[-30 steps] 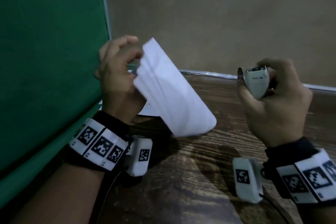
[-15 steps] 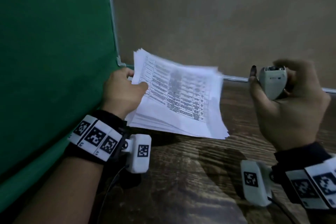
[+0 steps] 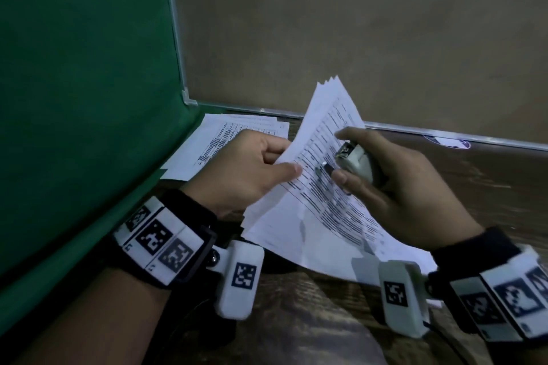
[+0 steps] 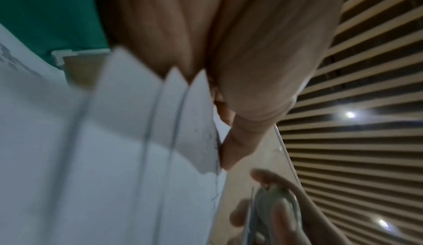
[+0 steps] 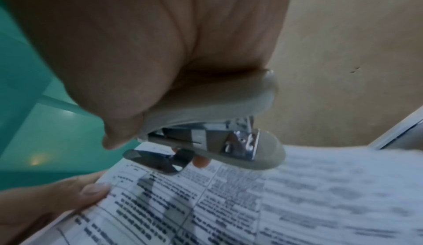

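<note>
Head view: a person's left hand [image 3: 246, 176] pinches a sheaf of printed pages [image 3: 308, 219] tilted over the wooden desk [image 3: 489, 187], while the right hand [image 3: 397, 190] grips a grey stapler [image 3: 359, 160] just above the top sheet

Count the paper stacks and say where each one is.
2. One stack is pinched in the left hand, raised off the desk. The second stack lies flat by the green board, partly hidden behind that hand.
</note>
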A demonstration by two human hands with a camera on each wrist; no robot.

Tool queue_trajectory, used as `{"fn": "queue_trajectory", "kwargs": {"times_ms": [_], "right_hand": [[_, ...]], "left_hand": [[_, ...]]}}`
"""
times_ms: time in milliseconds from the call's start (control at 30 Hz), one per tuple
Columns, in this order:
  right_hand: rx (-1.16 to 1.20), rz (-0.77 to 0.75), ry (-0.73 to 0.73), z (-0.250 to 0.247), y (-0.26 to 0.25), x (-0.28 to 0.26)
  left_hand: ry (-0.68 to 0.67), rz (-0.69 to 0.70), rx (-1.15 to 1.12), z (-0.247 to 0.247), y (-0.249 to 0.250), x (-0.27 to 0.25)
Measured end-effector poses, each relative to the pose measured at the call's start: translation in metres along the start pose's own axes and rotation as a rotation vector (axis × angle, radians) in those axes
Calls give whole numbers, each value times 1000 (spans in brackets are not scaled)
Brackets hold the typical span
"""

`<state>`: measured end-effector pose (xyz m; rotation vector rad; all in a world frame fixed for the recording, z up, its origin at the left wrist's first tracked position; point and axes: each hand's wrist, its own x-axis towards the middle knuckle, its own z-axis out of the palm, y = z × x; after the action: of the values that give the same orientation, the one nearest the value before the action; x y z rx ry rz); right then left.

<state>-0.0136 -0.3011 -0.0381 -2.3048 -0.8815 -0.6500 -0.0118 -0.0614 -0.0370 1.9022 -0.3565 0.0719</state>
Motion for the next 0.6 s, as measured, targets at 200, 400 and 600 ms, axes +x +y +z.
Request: {"fn": "queue_trajectory", "kwargs": {"times_ms": [200,400,600], "right_hand": [[-85,-15,-30,1,-4,2],[-64,10,-26,2,-5,1],[-60,24,-4,1,-5,1]], "left_hand": [[-11,39,-24,13,4,-3],[-52,24,-40,14,3,-3],[-53,38,-77,17,3,-3]]}}
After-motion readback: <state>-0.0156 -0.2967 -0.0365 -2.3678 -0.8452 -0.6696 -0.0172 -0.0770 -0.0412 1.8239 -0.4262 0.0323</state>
